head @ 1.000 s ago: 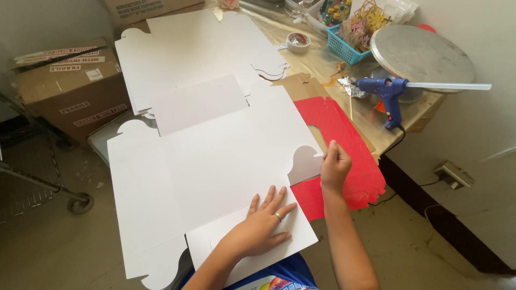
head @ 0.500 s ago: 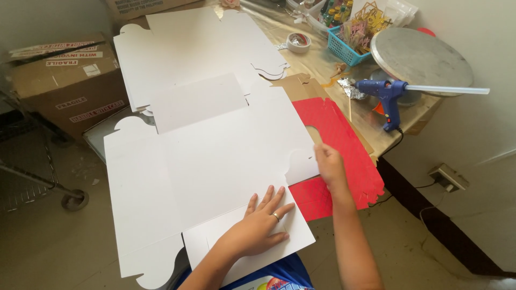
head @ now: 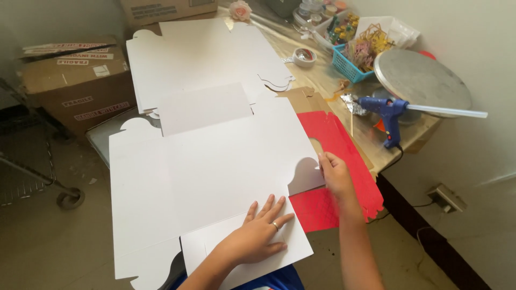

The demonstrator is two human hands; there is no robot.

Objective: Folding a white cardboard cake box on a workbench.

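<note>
Pressing flat with fingers spread, the left hand [head: 258,233] pins the near flap of the white die-cut cardboard sheet [head: 215,177], holding nothing between its fingers. Just right of it and slightly farther off, the right hand [head: 336,174] pinches the sheet's curved side tab at the right edge, over a red sheet [head: 344,156]. From both hands the cardboard runs away toward the table [head: 322,80], long axis near to far. Beyond, a blue glue gun [head: 387,110] lies well apart.

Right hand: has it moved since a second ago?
Yes. The right hand has slid up the white card's right edge, away from the person, toward the curved notch; the left hand lies flat as before.
</note>
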